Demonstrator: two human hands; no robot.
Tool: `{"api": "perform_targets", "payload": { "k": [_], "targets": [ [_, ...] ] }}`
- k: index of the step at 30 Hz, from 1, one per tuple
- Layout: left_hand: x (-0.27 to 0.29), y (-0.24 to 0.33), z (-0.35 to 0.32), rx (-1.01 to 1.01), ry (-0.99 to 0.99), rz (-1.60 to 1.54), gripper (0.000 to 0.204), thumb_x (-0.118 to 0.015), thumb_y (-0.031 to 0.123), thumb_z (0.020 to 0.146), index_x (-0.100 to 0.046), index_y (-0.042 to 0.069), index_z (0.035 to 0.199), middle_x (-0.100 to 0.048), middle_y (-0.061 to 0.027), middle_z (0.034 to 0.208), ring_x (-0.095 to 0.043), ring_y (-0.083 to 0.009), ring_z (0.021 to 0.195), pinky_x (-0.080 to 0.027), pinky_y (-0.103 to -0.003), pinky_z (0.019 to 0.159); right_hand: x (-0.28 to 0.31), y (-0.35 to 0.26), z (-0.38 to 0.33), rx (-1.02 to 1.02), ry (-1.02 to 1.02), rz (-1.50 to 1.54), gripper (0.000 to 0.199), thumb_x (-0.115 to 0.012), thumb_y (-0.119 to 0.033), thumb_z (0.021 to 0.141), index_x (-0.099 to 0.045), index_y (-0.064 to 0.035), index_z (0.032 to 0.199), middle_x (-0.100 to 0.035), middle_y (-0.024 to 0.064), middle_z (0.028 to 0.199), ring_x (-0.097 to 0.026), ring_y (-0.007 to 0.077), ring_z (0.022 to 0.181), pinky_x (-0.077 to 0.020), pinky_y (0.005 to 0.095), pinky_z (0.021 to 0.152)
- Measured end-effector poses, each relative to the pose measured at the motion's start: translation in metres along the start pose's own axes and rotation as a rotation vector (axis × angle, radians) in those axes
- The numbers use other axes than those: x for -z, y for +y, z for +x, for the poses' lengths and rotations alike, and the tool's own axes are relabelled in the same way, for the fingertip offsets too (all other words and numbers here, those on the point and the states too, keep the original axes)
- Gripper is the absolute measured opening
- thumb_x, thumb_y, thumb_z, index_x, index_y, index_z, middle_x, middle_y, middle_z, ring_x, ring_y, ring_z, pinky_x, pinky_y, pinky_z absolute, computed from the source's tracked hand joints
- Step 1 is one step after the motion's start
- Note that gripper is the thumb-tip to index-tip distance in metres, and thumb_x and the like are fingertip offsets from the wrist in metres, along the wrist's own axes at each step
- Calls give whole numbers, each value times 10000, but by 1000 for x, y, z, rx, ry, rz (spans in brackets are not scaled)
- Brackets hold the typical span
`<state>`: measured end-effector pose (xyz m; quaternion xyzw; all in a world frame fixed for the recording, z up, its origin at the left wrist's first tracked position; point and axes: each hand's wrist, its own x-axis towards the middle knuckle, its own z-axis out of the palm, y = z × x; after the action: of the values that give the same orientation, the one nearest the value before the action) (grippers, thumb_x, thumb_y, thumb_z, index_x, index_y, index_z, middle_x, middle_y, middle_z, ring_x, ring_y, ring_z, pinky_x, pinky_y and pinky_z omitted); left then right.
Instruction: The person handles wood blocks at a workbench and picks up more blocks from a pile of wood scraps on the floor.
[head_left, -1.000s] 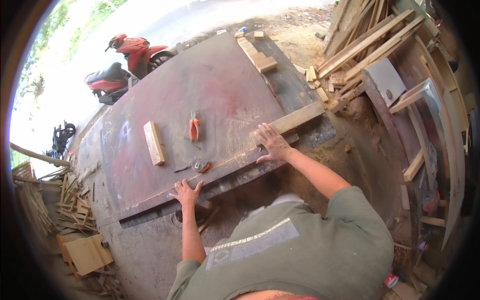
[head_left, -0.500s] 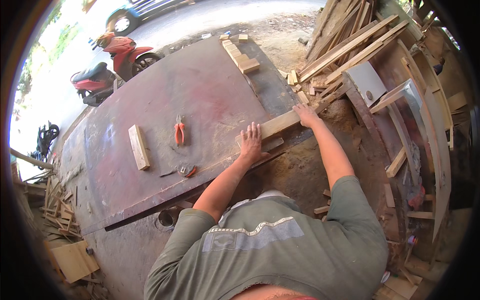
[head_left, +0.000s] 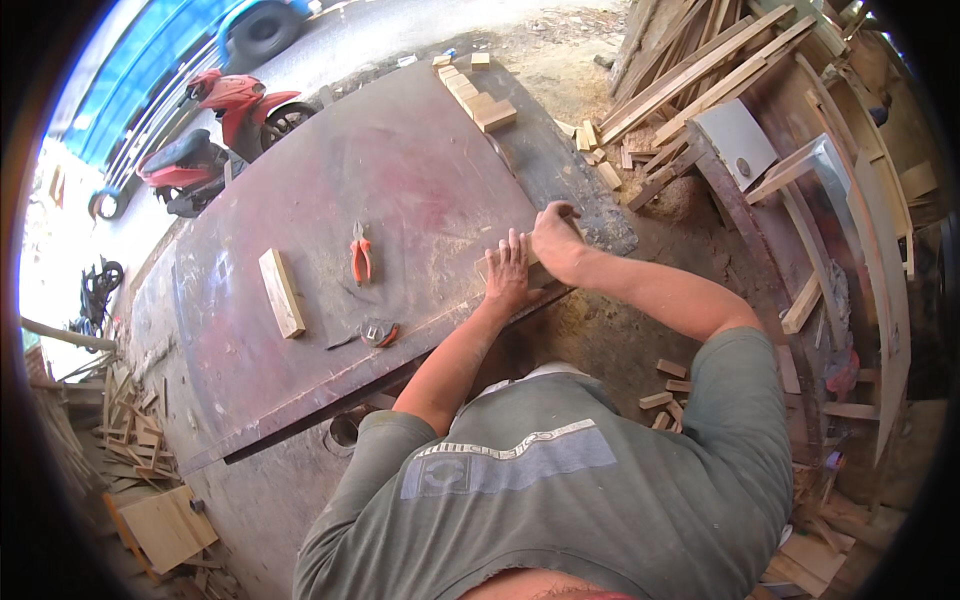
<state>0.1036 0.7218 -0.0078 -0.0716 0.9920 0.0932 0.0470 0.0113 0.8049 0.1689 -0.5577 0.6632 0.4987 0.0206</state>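
My left hand (head_left: 506, 272) lies flat, fingers spread, pressing a pale wooden strip (head_left: 484, 267) onto the reddish metal table (head_left: 420, 180) near its right edge. My right hand (head_left: 556, 240) grips the same strip just beyond the left one, fingers curled over its far end. Most of the strip is hidden under both hands. A saw blade slot and blade edge (head_left: 497, 152) show just past my hands.
On the table lie a short wooden block (head_left: 282, 292), orange-handled pliers (head_left: 360, 252), a tape measure (head_left: 380, 332) and stacked blocks (head_left: 478, 92) at the far end. Planks (head_left: 700, 70) pile up on the right, scrap wood (head_left: 140, 450) lies left, and a red motorbike (head_left: 215, 130) stands behind.
Both hands have slid the strip toward the table's right edge and come close together. My left hand moved from the near edge up onto the strip.
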Motion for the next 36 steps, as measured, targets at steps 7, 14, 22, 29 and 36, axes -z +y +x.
{"api": "perform_targets", "payload": {
  "k": [7,14,22,29,36],
  "targets": [
    [24,-1,3,0,-46,-66,1443,-857,687,644,-82,-21,1634,-145,-250,1687,-239,-449,1531,-212,-659,1208,-40,8,-12,-253,1,376,315,-740,-310,800,-807,-83,1008,-776,95,957,-748,312,882,-590,557,732],
    [11,5,7,-11,28,-202,1357,-818,670,721,-94,-25,1634,-144,-245,1693,-231,-435,1541,-194,-662,1218,-177,-5,-141,-182,-303,1113,681,-837,-625,609,-802,-19,917,-777,186,947,-758,336,901,-590,437,820],
    [14,-34,13,65,184,-201,752,-770,437,852,-471,23,1404,-542,-181,1321,-498,-376,1268,-320,-607,1104,-186,95,-183,-994,168,1004,769,-828,-527,749,-666,4,1282,-694,231,1191,-698,362,1065,-565,452,911],
    [119,8,-30,-423,253,-343,635,-790,519,807,-605,63,1209,-634,-171,1127,-595,-348,1142,-342,-553,1067,-54,19,-161,-390,540,970,1201,-853,-559,709,-266,-42,1621,-285,197,1668,-274,405,1524,-109,631,1264],
    [82,-55,-103,-241,327,-610,869,-802,599,789,-549,84,1443,-642,-168,1344,-579,-345,1282,-309,-561,1140,-99,-123,-119,-176,271,1321,790,-895,-192,624,-552,-65,1324,-602,197,1247,-586,426,1181,-468,521,1008]
  ]
}}
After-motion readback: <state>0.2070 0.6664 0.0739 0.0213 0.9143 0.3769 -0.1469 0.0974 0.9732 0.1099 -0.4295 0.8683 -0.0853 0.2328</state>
